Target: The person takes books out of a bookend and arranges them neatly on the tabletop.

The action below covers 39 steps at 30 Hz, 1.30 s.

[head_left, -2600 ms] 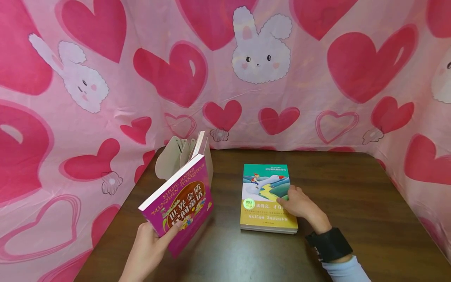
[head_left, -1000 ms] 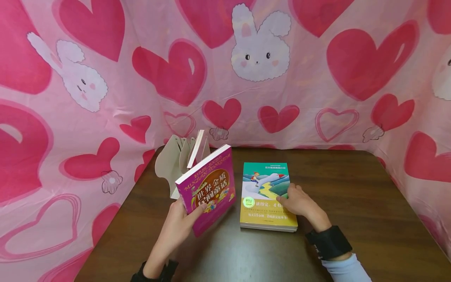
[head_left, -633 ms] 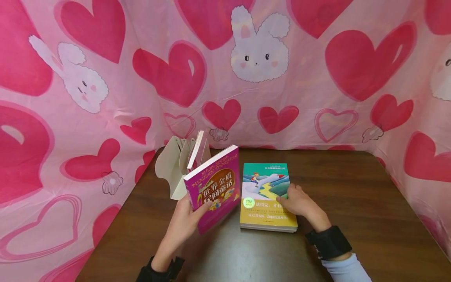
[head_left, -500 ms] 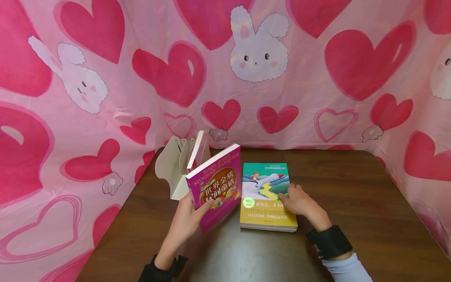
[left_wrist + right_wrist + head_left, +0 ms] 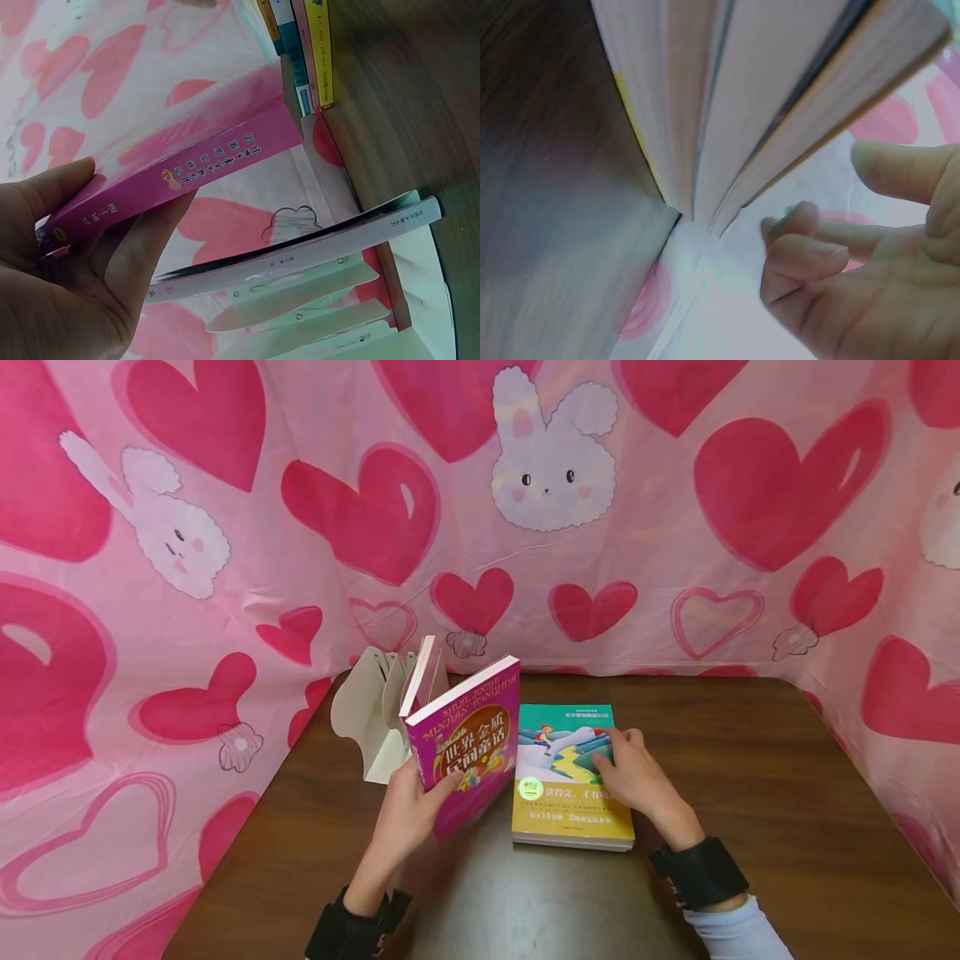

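Note:
My left hand (image 5: 408, 814) grips a magenta book (image 5: 483, 777) by its lower spine side, thumb on the cover and fingers behind it. The book stands upright and tilted in the air, in front of the cream bookstand (image 5: 356, 710). The left wrist view shows its magenta spine (image 5: 195, 161) across my palm. My right hand (image 5: 641, 781) is over the right side of a book stack topped by a green and yellow book (image 5: 570, 822). In the right wrist view its bent fingers (image 5: 802, 259) hold nothing, beside the page edges of the stacked books (image 5: 742, 97).
One thin book (image 5: 417, 677) leans upright in the bookstand at the back left of the brown table (image 5: 750, 752). Several books lie in the stack, their spines (image 5: 319, 52) showing in the left wrist view. A pink heart-print cloth (image 5: 645, 527) hangs around the table.
My left hand has carried the magenta book right and away from me, from the table's left side to near the stack. My right hand has lifted slightly from the stack's edge.

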Each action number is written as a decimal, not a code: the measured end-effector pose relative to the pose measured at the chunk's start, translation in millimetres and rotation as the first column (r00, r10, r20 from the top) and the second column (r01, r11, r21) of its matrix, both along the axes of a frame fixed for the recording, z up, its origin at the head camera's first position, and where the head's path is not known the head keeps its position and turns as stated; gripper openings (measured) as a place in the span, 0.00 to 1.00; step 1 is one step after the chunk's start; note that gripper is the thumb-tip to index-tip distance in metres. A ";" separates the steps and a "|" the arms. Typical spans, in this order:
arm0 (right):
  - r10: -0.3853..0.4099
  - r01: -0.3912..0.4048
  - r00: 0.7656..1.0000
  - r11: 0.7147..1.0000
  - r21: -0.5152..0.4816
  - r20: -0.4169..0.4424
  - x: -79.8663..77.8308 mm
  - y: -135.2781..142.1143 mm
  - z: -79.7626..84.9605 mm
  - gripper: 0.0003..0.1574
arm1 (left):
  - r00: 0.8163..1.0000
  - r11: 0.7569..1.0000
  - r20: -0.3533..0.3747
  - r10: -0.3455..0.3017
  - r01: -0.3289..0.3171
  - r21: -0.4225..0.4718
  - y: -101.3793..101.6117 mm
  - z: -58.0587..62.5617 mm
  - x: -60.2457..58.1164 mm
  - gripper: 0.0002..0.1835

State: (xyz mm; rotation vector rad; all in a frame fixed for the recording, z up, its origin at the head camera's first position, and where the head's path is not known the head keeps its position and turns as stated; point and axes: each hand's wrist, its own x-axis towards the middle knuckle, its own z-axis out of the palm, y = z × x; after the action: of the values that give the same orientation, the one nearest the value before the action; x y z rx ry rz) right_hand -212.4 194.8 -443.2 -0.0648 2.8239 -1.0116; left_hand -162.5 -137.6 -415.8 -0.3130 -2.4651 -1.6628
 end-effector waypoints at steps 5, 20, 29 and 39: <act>0.024 -0.029 0.995 0.998 -0.055 -0.092 -0.8 -4.2 0.6 0.37 | 1.000 1.000 0.008 0.006 -0.006 0.015 0.6 3.2 -0.6 0.25; 0.109 -0.173 0.950 0.964 -0.204 -0.294 2.4 -12.8 4.1 0.29 | 0.997 0.992 -0.006 -0.076 0.076 0.098 13.1 6.9 -5.1 0.27; 0.160 -0.254 0.936 0.923 -0.289 -0.312 5.7 -24.1 4.7 0.36 | 0.986 0.975 0.007 -0.166 0.163 0.150 19.3 4.0 -10.0 0.24; 0.210 -0.319 0.901 0.914 -0.252 -0.379 5.1 -32.7 2.0 0.45 | 0.966 0.941 0.027 -0.258 0.245 0.232 21.8 -0.2 -16.3 0.23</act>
State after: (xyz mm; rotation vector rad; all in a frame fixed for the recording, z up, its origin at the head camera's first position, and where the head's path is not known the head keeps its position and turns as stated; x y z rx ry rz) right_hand -207.3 162.1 -441.2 -0.7145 2.7990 -1.4849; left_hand -178.8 -115.9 -416.1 -0.5788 -2.3213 -2.0594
